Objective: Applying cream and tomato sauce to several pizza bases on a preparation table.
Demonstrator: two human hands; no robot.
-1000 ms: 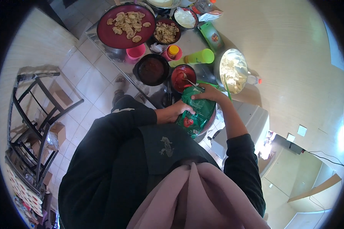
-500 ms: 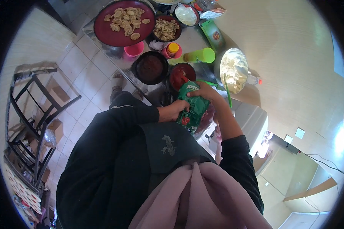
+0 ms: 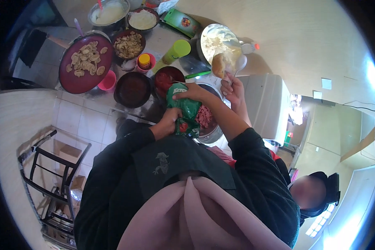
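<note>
Green pouch (image 3: 186, 111) sits upended over a small bowl of red sauce (image 3: 166, 78), its top tipped down toward that bowl so the contents can run out. The person's right hand (image 3: 194, 92) wraps over the upper end, fingers curled tight around it, while the left hand (image 3: 169, 122) grips the lower end, fingers closed on the foil, seemingly squeezing. Just beside the pouch a steel bowl of pink diced meat (image 3: 204, 117) stands at the counter edge. Another person's hand (image 3: 233, 88) holds a bread piece (image 3: 219, 64) nearby.
</note>
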